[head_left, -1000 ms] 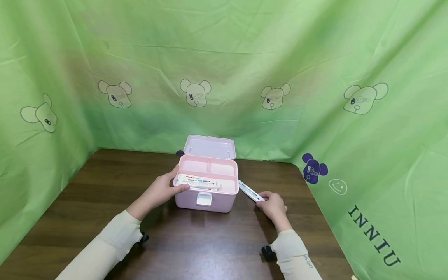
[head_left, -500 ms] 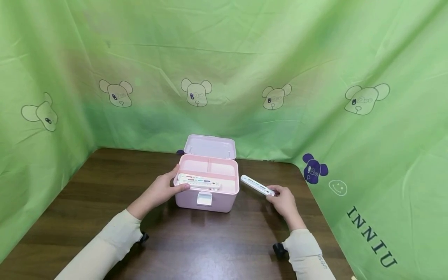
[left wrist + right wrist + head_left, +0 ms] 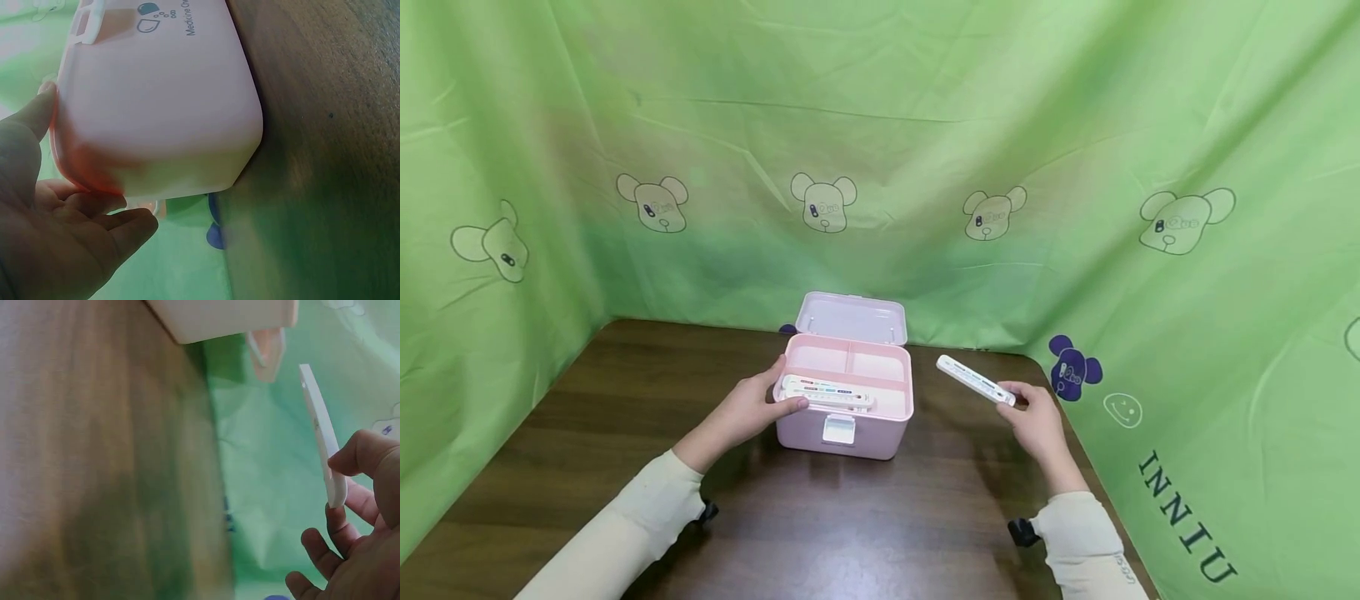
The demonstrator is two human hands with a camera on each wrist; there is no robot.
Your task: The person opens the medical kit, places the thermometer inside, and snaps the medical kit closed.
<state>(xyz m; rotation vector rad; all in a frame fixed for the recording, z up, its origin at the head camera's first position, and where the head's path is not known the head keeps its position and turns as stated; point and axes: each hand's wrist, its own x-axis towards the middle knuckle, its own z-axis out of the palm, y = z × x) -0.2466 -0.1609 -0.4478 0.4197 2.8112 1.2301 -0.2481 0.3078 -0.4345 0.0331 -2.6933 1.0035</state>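
A pink medicine box (image 3: pixel 876 437) stands on the table with its lid (image 3: pixel 850 319) swung up at the back. My left hand (image 3: pixel 747 417) holds its front left corner, thumb at the front rim and fingers along the left side. Slim white cases (image 3: pixel 831 393) with small coloured print lie in the front compartment, partly behind the thumb. To the right of the box, my right hand (image 3: pixel 1037 423) pinches one end of a similar slim white case (image 3: pixel 972 377) between thumb and fingers. In the right wrist view this case (image 3: pixel 320 425) is raised above the table, tilted.
The brown wooden table (image 3: pixel 835 533) extends around the box. A divider (image 3: pixel 848 358) splits the box's rear part into two compartments. Green cloth (image 3: pixel 895 100) printed with bear heads hangs behind the table and along both sides.
My right hand has drawn the slim white case from beside the box's right side, lifting it up and to the right. The left hand and the box stay put.
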